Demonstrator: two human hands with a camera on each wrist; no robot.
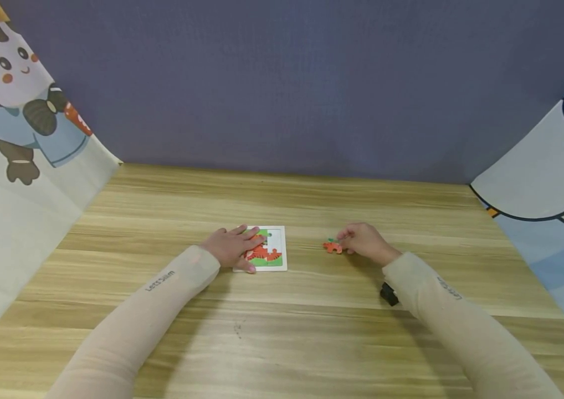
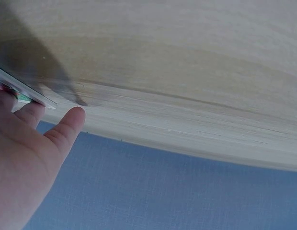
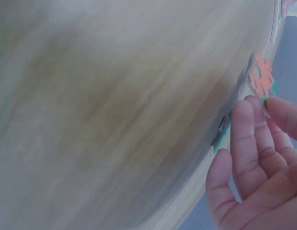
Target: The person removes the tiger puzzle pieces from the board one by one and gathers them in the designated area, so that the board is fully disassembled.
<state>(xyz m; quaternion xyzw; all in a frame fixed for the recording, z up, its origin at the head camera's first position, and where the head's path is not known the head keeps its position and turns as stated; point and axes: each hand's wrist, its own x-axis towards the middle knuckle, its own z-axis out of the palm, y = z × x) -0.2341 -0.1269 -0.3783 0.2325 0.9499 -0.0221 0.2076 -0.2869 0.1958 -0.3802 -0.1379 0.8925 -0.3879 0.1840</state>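
A square jigsaw puzzle board [image 1: 285, 252] with a white frame lies on the table. It bears an orange, black-striped picture on green, and a white patch shows at its upper right. My left hand [image 1: 232, 247] rests across the board's left part with fingers spread, hiding some of the picture. To the right, my right hand [image 1: 365, 242] pinches an orange and green puzzle piece [image 1: 332, 247] between thumb and fingertips. The right wrist view shows this piece [image 3: 262, 76] tilted up. Another piece with a green edge [image 3: 222, 137] lies on the table behind those fingers.
A small black object [image 1: 389, 294] sits beside the right sleeve. The wooden table [image 1: 282, 321] meets a dark blue-grey panel [image 1: 282, 88] at the back. Printed cloths with cartoon figures flank it on the left [image 1: 62, 183] and right [image 1: 526, 166].
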